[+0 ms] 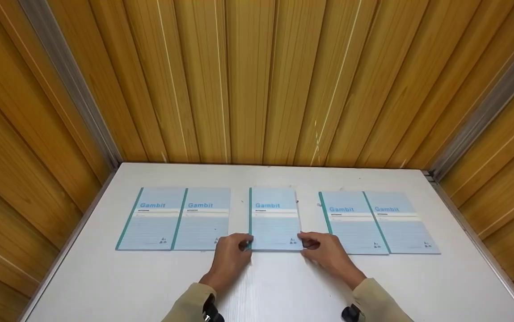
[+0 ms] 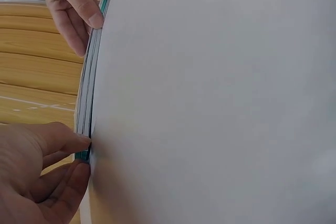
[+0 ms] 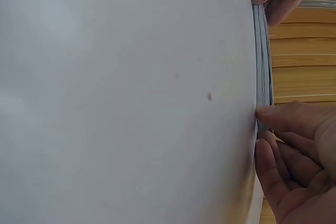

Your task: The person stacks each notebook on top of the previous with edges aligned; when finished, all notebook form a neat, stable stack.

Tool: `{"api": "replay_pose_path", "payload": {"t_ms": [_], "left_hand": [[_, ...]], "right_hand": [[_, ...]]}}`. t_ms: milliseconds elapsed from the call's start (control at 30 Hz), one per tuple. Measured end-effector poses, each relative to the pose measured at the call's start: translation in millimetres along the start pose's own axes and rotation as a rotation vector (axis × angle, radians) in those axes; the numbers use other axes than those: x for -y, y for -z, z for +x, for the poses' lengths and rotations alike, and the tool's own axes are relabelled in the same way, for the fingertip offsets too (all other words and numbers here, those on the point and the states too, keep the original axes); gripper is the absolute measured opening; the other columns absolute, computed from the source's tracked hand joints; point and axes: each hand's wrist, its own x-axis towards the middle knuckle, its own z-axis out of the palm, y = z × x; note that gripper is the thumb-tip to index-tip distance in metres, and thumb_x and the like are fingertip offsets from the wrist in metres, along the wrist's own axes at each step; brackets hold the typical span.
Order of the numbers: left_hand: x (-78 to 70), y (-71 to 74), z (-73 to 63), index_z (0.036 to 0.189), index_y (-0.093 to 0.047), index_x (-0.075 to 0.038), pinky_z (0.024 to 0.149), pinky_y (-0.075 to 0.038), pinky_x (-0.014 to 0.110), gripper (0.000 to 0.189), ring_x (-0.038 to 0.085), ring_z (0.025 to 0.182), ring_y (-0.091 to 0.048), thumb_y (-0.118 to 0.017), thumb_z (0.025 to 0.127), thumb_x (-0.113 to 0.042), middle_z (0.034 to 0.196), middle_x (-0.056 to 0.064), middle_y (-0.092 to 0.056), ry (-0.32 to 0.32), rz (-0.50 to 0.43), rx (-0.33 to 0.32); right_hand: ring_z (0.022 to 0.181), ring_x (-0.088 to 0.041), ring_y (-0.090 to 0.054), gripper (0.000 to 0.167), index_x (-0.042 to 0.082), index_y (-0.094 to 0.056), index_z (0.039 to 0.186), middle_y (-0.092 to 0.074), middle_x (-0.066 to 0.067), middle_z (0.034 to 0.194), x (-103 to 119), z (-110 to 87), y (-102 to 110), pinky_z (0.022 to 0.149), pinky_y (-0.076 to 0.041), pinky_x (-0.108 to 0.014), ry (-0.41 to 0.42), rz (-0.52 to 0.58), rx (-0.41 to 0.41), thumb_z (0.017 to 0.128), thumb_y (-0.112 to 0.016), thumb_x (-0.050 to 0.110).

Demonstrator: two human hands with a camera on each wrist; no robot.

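A light blue "Gambit" notebook (image 1: 274, 223) with a green spine lies in the middle of the white table, its cover facing up. In both wrist views its near edge shows thin layers, as of a small notebook stack (image 2: 89, 85). My left hand (image 1: 231, 255) holds the near left corner, thumb and fingers at the green spine. On the opposite side, my right hand (image 1: 326, 252) holds the near right corner with curled fingers. The right wrist view shows the right thumb and fingertips against the stack's edge (image 3: 262, 61).
Two matching notebooks (image 1: 156, 223) (image 1: 204, 223) lie side by side to the left. Another pair (image 1: 355, 228) (image 1: 402, 228) lies to the right, close by my right hand. The white table (image 1: 279, 290) ends at a wood-patterned panel wall (image 1: 248, 89) behind, with similar panels at both sides.
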Motion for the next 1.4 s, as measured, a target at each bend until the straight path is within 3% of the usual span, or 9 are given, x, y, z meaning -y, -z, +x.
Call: {"api": "replay_pose_path", "payload": {"t_ms": [133,500,833,1067,1400], "left_hand": [[-0.8,0.1,0.0,0.114,-0.079,0.003,0.082,-0.062,0.04,0.031,0.022,0.096,-0.072,-0.075,0.085,0.014,0.108,0.014,-0.077,0.021,-0.001,0.004],[1.0,0.3,1.5,0.112,-0.08,0.002,0.08,-0.061,0.037,0.029,0.019,0.093,-0.07,-0.073,0.086,0.013,0.105,0.012,-0.077,0.006,-0.051,-0.003],[2.1,1.4,0.9,0.113,-0.079,0.001,0.082,-0.061,0.04,0.03,0.021,0.096,-0.07,-0.071,0.087,0.014,0.108,0.012,-0.076,0.032,-0.13,0.011],[4.3,-2.3,2.6,0.109,-0.08,0.0,0.077,-0.061,0.034,0.029,0.018,0.09,-0.072,-0.072,0.085,0.014,0.102,0.01,-0.077,0.017,-0.107,-0.018],[1.2,-5.1,-0.2,0.108,-0.079,0.0,0.076,-0.06,0.033,0.031,0.018,0.09,-0.071,-0.07,0.084,0.017,0.102,0.009,-0.076,0.017,-0.068,-0.027]], "right_hand": [[0.101,-0.022,-0.071,0.042,-0.001,-0.074,0.13,-0.075,-0.008,0.113,-0.3,1.3,0.5,0.085,-0.06,-0.033,-0.001,-0.018,0.003,0.089,-0.081,-0.002],[0.097,-0.021,-0.069,0.043,0.001,-0.072,0.131,-0.073,-0.004,0.106,-1.4,1.7,1.5,0.082,-0.059,-0.033,0.015,-0.027,-0.005,0.089,-0.079,-0.005],[0.099,-0.02,-0.069,0.045,0.001,-0.071,0.133,-0.073,-0.007,0.112,3.4,0.7,-0.9,0.084,-0.059,-0.033,0.02,-0.077,0.011,0.089,-0.078,-0.007],[0.098,-0.021,-0.071,0.044,-0.001,-0.071,0.132,-0.073,-0.007,0.109,0.6,0.6,-0.9,0.081,-0.059,-0.033,0.062,-0.104,-0.001,0.089,-0.074,-0.01],[0.099,-0.02,-0.07,0.043,0.0,-0.071,0.133,-0.074,-0.009,0.114,3.1,-1.6,-0.6,0.083,-0.059,-0.034,0.032,-0.104,0.009,0.09,-0.077,-0.008]]}}
